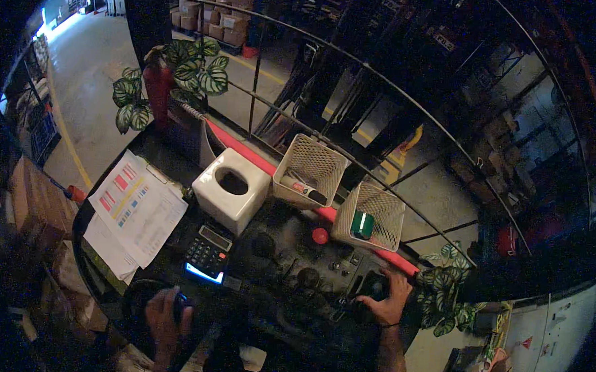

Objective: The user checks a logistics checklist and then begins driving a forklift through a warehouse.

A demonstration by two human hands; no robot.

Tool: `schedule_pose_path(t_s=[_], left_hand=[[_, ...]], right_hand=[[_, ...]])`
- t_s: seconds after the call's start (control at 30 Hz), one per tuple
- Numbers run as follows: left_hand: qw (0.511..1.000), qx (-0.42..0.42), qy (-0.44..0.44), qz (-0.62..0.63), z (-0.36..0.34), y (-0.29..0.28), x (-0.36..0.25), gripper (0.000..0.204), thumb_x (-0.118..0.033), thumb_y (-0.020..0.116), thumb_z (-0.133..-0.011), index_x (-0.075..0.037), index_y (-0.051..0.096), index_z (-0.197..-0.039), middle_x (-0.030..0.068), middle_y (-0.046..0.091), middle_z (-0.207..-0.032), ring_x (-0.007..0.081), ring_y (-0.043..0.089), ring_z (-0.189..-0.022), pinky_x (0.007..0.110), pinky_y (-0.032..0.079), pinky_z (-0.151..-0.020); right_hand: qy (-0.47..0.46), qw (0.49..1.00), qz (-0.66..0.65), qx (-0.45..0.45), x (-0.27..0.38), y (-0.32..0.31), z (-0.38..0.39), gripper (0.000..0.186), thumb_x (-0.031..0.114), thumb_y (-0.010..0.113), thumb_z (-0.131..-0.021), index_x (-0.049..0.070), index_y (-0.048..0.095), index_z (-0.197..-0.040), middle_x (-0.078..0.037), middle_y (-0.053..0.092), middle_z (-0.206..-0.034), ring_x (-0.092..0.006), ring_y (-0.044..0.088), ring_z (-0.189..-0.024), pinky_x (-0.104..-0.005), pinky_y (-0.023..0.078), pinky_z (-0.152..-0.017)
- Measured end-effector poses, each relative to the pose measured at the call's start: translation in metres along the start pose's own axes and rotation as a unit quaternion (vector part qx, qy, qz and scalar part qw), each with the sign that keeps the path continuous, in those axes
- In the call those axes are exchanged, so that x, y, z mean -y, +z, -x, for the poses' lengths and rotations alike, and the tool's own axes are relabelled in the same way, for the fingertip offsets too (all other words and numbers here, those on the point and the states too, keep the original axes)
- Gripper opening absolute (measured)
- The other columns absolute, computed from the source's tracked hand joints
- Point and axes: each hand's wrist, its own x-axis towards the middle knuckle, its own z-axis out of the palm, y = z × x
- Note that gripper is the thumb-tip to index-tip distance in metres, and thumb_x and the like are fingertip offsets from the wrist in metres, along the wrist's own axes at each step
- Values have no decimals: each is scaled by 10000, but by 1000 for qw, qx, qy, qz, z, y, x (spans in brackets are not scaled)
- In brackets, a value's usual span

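Low on the left, my left hand is closed around a dark rounded knob with a bluish shine, over a round black wheel-like part. My right hand curls over a dark control handle at the right of the black console; its thumb points left along the near side. Buttons and a red round button sit on the console. Between the hands lies a black calculator. Shadow hides part of both grips.
A clipboard with papers lies left of a white tissue box cover. Two mesh baskets hold small items, one a green object. Leafy plants flank the console. Beyond the metal rail are dark mast parts and stacked boxes.
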Motion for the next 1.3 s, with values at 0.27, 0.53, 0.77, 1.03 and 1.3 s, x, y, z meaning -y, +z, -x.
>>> schedule_pose_path(t_s=[0.27,0.53,0.77,1.03,1.3], left_hand=[[990,17,85,107,81,7,21,303,-227,859,-793,-104,612,-666,84,552,-696,331,584,-741,488,422,-685],[987,29,151,55,46,55,33,395,-303,870,-779,-128,610,-539,100,561,-613,346,597,-654,486,433,-643],[996,-84,-22,20,-67,-15,102,458,-395,765,-906,8,713,-695,169,677,-668,421,661,-629,542,493,-609],[976,-8,154,-151,42,25,19,429,-422,688,-881,-44,710,-679,172,688,-709,320,662,-688,499,502,-705],[955,-251,-30,-157,0,-9,163,512,-343,670,-968,-15,609,-579,181,578,-587,409,589,-631,527,451,-657]], right_hand=[[1,1000,-18,0,8,-5,0,989,732,914,-533,149,693,-1301,-127,660,-1188,-358,575,-1183,-518,370,-1065],[11,999,-32,16,13,-12,1,962,776,873,-564,183,709,-1303,-114,649,-1222,-350,561,-1230,-531,352,-1095],[12,999,-44,20,11,-16,8,1000,795,867,-555,160,707,-1311,-118,643,-1309,-360,537,-1300,-554,329,-1142],[-37,999,0,-10,13,-22,6,966,790,865,-584,171,718,-1311,-134,654,-1270,-364,561,-1246,-539,356,-1094],[-13,999,-34,12,7,-12,4,946,845,788,-659,204,694,-1348,-137,643,-1357,-375,530,-1335,-571,293,-1169]])
